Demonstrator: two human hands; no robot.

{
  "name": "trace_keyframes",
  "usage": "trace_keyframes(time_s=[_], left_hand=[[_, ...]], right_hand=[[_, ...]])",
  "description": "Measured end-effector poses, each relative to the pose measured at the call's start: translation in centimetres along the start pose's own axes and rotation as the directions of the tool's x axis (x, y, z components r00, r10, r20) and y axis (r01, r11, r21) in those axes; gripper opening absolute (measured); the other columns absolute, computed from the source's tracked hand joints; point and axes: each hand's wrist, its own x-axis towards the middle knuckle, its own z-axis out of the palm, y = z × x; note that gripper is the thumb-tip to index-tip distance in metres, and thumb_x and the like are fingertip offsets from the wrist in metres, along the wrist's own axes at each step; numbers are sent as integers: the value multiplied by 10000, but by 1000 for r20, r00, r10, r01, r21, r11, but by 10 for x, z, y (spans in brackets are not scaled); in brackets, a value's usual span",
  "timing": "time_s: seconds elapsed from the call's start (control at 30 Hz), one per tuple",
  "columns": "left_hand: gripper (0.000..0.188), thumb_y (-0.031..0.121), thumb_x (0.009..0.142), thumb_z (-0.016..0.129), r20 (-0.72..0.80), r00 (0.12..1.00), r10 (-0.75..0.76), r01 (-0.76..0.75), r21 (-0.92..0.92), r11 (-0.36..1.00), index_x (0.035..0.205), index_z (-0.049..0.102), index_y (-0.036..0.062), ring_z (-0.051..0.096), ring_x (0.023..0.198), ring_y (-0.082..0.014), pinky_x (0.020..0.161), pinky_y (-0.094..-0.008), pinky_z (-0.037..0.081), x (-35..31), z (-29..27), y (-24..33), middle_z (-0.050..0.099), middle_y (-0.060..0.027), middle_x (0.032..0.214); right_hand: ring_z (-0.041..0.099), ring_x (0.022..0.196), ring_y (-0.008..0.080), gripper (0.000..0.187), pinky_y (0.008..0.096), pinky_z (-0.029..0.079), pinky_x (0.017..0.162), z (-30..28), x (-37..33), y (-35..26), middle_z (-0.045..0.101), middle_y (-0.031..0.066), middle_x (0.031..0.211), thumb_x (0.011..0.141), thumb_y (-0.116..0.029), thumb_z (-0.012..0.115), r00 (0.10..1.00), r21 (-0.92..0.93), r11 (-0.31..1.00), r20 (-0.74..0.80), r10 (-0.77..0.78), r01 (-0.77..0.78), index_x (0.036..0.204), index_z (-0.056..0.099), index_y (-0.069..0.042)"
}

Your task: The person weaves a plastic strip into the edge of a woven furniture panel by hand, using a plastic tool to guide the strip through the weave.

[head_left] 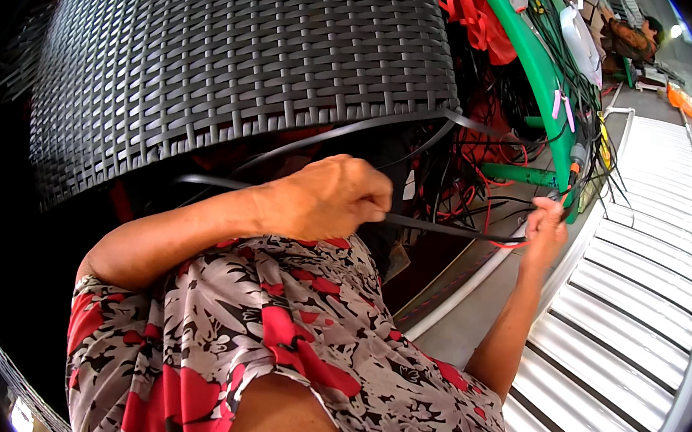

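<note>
A dark grey woven wicker panel (254, 46) fills the upper left, its near edge just beyond my arms. My left hand (345, 189) is closed in a fist below that edge, gripping a flat dark plastic strip (446, 227). The strip runs to the right across to my right hand (546, 224), whose bent fingers are closed on its other part and slightly blurred. Another loose strip (346, 132) curves out from under the panel's corner. Part of the strip beyond my left hand is hidden by my forearm.
Right of the panel stands a green curved frame (541, 47) with black cords and red ribbon (480, 23) around it. A tool with an orange part (576, 160) hangs by its lower end. A white slatted metal frame (623, 304) lies at the far right.
</note>
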Motion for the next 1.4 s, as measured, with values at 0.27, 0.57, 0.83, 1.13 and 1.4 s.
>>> trace_keyframes(time_s=[0.27, 0.57, 0.83, 1.13, 1.4], left_hand=[[95, 79, 755, 559, 0, 967, -255, 225, 472, 853, 753, 626, 12, 645, 742, -377, 666, -448, 525, 4, 19, -23, 646, -193, 720], [177, 123, 700, 599, 154, 984, -90, -19, 595, 804, 840, 646, 25, 656, 759, -338, 670, -412, 531, 33, 31, -1, 654, -166, 785], [122, 130, 715, 628, 444, 896, -23, -297, 636, 712, 788, 690, 55, 685, 777, -288, 636, -406, 534, 25, 46, 10, 686, -148, 797], [96, 127, 761, 598, 369, 927, -65, -182, 595, 783, 777, 639, 42, 665, 723, -306, 619, -435, 517, 6, 18, 2, 661, -168, 764], [77, 58, 749, 610, -222, 964, -144, 243, 528, 814, 702, 571, 12, 598, 560, -381, 534, -447, 482, -53, -22, -4, 573, -192, 575]], right_hand=[[541, 1120, 236, 727, 335, 470, 837, -68, 7, 45, 402, 122, 1394, 842, -192, 608, 931, 220, 925, 265, 249, -310, 1453, 232, -78], [561, 1041, 242, 327, 353, 434, 876, 66, -80, -160, 600, 147, 1092, 839, -62, 600, 692, 539, 823, 526, -494, 179, 1152, 565, 27], [632, 907, 292, 231, 367, 495, 805, 133, -64, -179, 656, 158, 962, 814, -86, 664, 647, 380, 690, 255, -718, 616, 997, 637, 52], [565, 776, 355, 241, 437, 468, 734, 225, -54, -182, 560, 179, 823, 875, -214, 599, 260, 318, 565, 648, -716, 762, 851, 533, 17], [639, 910, 278, 263, 346, 485, 798, 158, -54, -113, 639, 156, 1028, 927, -139, 533, 507, 94, 975, 842, -187, 204, 1138, 564, 13]])
